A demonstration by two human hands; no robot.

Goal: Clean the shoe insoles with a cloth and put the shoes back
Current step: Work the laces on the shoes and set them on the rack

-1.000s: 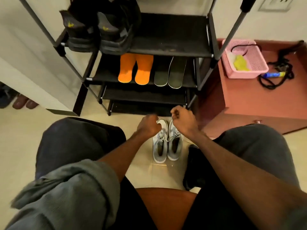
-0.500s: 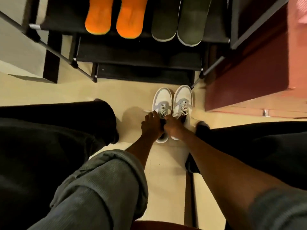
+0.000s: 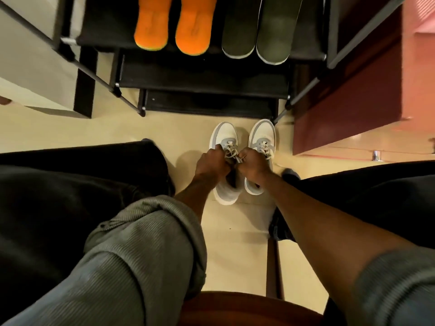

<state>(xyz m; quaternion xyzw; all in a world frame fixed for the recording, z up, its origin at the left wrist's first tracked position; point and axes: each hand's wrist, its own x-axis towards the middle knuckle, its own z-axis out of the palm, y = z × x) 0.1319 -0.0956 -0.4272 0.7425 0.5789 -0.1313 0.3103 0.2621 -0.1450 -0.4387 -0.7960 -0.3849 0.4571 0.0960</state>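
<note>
Hands have moved since a second ago: back then both were up by the toes of the shoes, and half a second ago they were low by the heels. Now I see the left hand (image 3: 213, 161) curled tight on the left shoe (image 3: 226, 165), right at its laces, and the right hand (image 3: 253, 164) curled tight on the laces between the two shoes, covering part of the right shoe (image 3: 260, 158). I cannot tell which shoe's lace each finger pinches. The view has also dipped down closer to the floor (image 3: 183, 128). I think this means the laces are being pulled loose so the insoles inside can come out, so cleaning of this pair has not begun. No cloth shows in this view. Going left to right on the rack (image 3: 106, 34), the shelf holds two orange insoles (image 3: 173, 22) lying side by side, then two green insoles (image 3: 259, 27) beside them, all flat with their heels toward me. The two shelves below look bare and dark. The shoes stand on the floor just in front of the rack, toes pointing at it, with a red cabinet (image 3: 348, 95) to their right.
</note>
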